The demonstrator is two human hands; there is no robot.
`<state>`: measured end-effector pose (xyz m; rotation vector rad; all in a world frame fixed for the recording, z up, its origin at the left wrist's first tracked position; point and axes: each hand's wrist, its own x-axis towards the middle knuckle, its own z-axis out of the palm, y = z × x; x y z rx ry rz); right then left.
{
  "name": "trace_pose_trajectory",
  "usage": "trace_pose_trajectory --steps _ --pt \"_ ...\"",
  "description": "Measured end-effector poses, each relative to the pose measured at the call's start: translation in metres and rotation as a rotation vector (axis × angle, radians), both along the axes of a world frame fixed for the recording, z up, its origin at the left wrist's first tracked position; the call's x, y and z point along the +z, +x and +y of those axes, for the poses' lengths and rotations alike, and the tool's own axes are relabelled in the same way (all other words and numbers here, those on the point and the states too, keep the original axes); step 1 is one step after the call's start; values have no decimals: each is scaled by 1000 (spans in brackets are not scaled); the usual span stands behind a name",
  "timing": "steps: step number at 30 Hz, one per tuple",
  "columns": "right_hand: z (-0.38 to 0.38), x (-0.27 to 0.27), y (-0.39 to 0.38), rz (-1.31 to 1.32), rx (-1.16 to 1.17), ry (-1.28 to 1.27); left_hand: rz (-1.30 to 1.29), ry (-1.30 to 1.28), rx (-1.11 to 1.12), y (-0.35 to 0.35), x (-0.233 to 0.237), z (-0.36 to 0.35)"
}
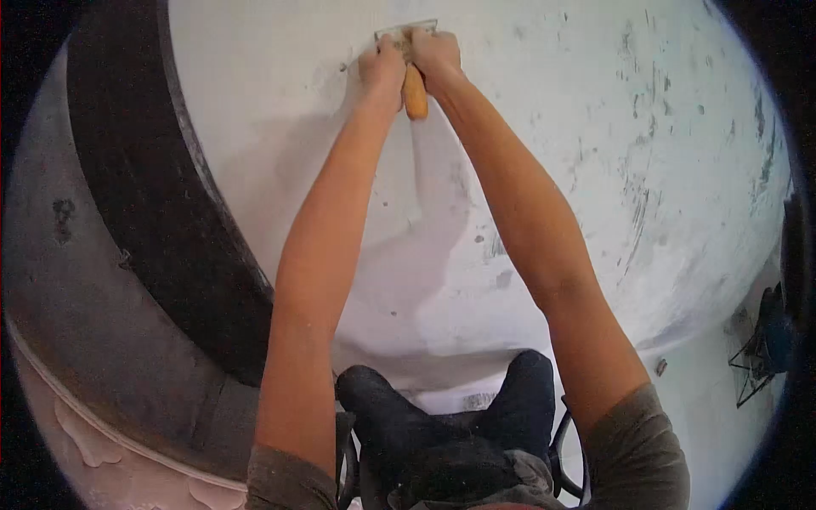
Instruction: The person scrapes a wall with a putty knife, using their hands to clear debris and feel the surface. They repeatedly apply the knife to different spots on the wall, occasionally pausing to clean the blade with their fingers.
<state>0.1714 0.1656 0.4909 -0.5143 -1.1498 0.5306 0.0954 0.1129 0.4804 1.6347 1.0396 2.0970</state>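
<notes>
A scraper with a wooden handle [415,95] and a wide flat blade lies against a large white curved surface [527,102]. Its handle points back toward me, while the blade edge faces away at the top of the view. My left hand [384,70] is closed on the left side of the blade, thumb on top. On the opposite side, my right hand [437,59] grips the blade too, with its fingers partly hidden. Both arms are stretched far forward. Grey and dark scuffs mark the white surface, mostly to the right.
A broad black band [161,187] curves along the left edge of the white surface, beside a grey floor area [64,263]. My knees [374,391] are close to the surface's near edge. A dark folding frame [756,357] stands at far right, with a small chip [660,367] nearby.
</notes>
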Motion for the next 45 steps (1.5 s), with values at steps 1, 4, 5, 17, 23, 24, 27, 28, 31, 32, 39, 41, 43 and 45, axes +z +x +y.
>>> trace_pose_trajectory --steps 1,4,5,17,23,24,27,28,31,32,39,41,43,45 --pt "-4 5 1 -1 0 14 -42 4 -61 -1 -2 9" --pt "-11 -2 -2 0 37 -56 -96 -73 -104 3 -6 -18" --pt "-12 0 -3 -26 -70 -57 -60 -58 -38 1 -2 -15" --pt "15 9 2 -107 -190 43 -112 -101 29 7 11 -7" --pt "-29 5 3 -81 -89 -41 -72 44 -5 5 -1 7" --pt "-32 5 3 -82 -138 -53 -69 47 -13 8 -3 0" --pt "-26 9 5 -116 -189 -34 -123 12 -104 10 -1 -15" --pt "-25 7 2 -134 -205 -28 -89 -16 -27 9 2 -13" --pt "-22 12 -5 -92 -291 -40 -39 -27 98 3 11 -3" --pt "-20 14 -6 -86 -351 -20 -19 -2 136 2 13 1" --pt "-12 20 -5 -93 -220 -19 -73 -177 -24 4 7 -19" --pt "-11 19 -1 -118 -129 -25 22 -206 100 1 15 -16" --pt "-22 16 0 -146 -141 -42 -29 -116 48 4 12 -8" --pt "-25 8 3 -138 -172 -19 -21 -6 20 2 9 -3"
